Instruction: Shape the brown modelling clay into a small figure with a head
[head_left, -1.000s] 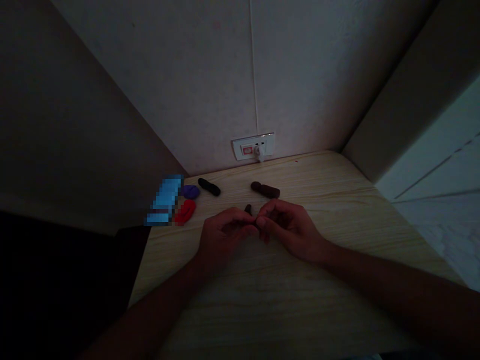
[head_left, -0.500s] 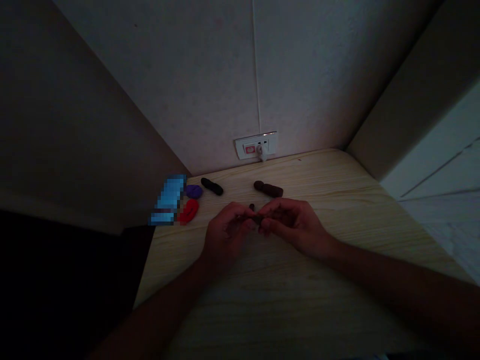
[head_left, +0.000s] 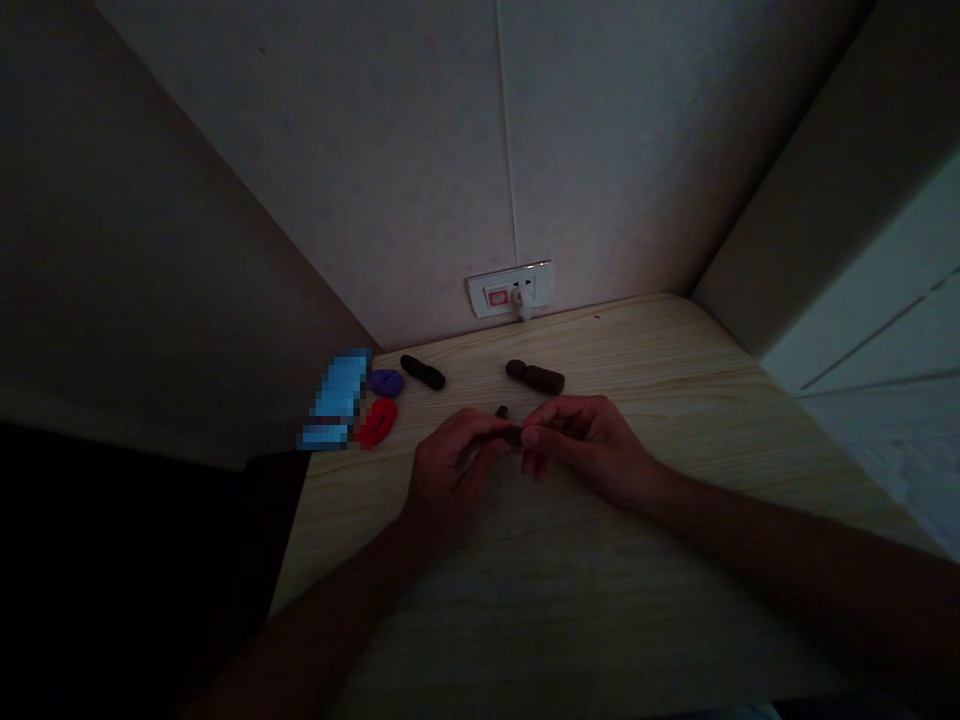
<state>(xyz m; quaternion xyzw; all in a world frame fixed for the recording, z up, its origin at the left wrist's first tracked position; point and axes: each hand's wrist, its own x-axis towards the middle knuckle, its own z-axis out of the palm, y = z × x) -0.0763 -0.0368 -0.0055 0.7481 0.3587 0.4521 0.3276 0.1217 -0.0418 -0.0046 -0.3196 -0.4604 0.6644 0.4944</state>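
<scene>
Between my fingertips is a small dark brown piece of modelling clay (head_left: 512, 435), mostly covered by the fingers. My left hand (head_left: 455, 458) pinches its left end, and my right hand (head_left: 583, 445) pinches the right end with thumb and forefinger. Just behind the fingers, a small brown clay lump (head_left: 502, 412) shows; I cannot tell whether it is separate from the pinched piece. Farther back lies a brown clay roll (head_left: 544, 379) with a round brown ball (head_left: 516, 369) touching its left end.
On the wooden tabletop (head_left: 675, 400), a black clay roll (head_left: 423, 372), a purple clay lump (head_left: 387, 382) and a red clay lump (head_left: 377, 423) lie at the left. Beside them is a pixelated blue thing (head_left: 337, 400). A wall socket (head_left: 510, 290) holds a white plug (head_left: 523, 301).
My right thumb and fingers have shifted slightly and closed more neatly on the clay piece. Both hands stay together in nearly the same place; the clay on the table has not moved.
</scene>
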